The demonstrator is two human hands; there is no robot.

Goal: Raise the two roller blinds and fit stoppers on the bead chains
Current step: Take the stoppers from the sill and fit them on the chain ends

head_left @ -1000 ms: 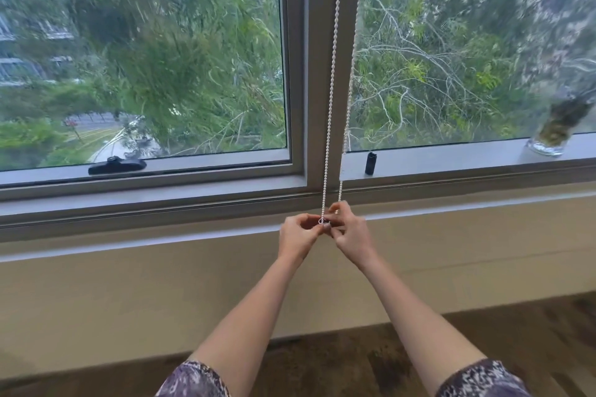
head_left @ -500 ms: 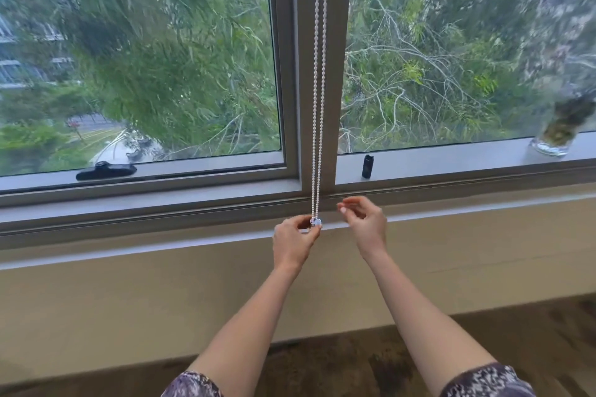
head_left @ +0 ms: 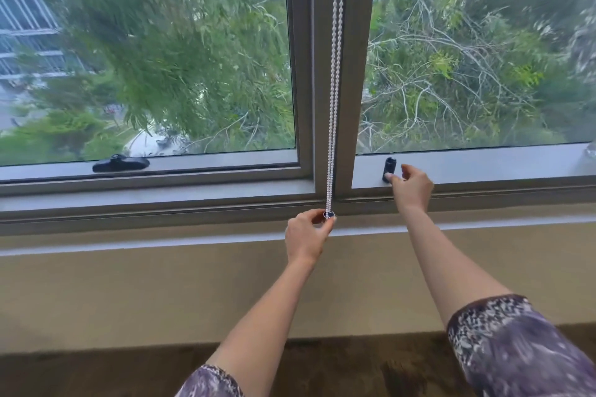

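Observation:
A white bead chain (head_left: 333, 80) hangs as a doubled loop down the grey window mullion. My left hand (head_left: 308, 234) pinches the loop's bottom end, where a small clear stopper (head_left: 329, 215) sits on the beads. My right hand (head_left: 411, 187) reaches to the right window sill, its fingertips touching a small black stopper (head_left: 388, 167) that stands upright there; the fingers are curled around it but I cannot tell whether they grip it. Both blinds are out of view above the frame.
A black window handle (head_left: 121, 164) lies on the left sash frame. The grey sill ledge (head_left: 161, 200) runs across under both panes, with a beige wall below and dark carpet (head_left: 96, 371) at the bottom. A glass vase edge (head_left: 591, 151) shows at far right.
My right hand let go of the chain and moved up and right to the black stopper on the sill. The two chain strands now hang straight together. My left hand kept its hold.

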